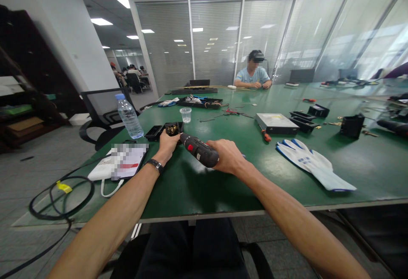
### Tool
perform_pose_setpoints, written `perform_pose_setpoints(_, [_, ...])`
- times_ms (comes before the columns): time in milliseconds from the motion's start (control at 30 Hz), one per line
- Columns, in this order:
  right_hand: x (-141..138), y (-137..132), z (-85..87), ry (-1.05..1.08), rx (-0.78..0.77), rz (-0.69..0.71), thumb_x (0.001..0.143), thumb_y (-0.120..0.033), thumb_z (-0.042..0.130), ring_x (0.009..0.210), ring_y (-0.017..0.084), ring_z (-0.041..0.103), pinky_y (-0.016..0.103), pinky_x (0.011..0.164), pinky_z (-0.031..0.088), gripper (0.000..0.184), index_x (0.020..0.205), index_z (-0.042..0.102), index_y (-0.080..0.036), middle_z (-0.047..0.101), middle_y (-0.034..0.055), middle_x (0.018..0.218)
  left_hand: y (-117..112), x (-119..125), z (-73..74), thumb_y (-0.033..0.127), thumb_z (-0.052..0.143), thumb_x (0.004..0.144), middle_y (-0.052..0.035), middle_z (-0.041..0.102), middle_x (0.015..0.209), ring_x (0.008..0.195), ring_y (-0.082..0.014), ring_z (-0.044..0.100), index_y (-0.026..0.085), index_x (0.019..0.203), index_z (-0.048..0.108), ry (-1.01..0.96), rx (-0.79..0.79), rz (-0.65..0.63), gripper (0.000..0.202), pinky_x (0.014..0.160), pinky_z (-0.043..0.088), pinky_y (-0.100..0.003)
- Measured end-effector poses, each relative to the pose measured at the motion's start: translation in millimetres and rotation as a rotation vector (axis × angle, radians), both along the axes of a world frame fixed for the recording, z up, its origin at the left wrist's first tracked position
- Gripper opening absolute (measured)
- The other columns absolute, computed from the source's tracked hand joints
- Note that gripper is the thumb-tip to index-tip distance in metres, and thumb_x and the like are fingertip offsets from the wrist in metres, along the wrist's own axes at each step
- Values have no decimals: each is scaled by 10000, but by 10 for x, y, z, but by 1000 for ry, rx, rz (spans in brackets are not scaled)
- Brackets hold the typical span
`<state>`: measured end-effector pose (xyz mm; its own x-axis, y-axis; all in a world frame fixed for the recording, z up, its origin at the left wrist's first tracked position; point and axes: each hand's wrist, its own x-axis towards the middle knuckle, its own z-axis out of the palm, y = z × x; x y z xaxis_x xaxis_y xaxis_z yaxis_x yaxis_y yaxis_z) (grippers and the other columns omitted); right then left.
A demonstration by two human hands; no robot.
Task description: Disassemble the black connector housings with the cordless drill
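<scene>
My right hand is wrapped round a black cordless drill with a red button on its side. The drill points left and away, its tip at a small black plastic box with brass-coloured parts inside. Gripping the near side of that box is my left hand, a dark watch on its wrist. Another black plastic piece lies just left of the box. A clear plastic cup stands right behind it. Whether the drill tip touches a screw is too small to tell.
To the left stand a water bottle, a phone with a white power bank, and a coiled black cable. Rightward lie a white glove, a metal-topped drive and a screwdriver. A person sits across the table.
</scene>
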<state>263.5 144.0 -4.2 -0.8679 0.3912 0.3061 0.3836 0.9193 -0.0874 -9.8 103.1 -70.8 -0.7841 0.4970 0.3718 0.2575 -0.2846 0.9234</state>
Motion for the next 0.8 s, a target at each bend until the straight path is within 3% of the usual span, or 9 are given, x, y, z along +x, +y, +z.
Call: perform_pose_setpoints(800, [-3,-16,24,11,-27,-7,721,-418,681,739,217,673,295,569,262,287,947,648,-244,734,42,836,17,-31,-22,142,869,489,-69,721,915,795,-194,660,138,967,678,-14,17,16,515,783,531,-342])
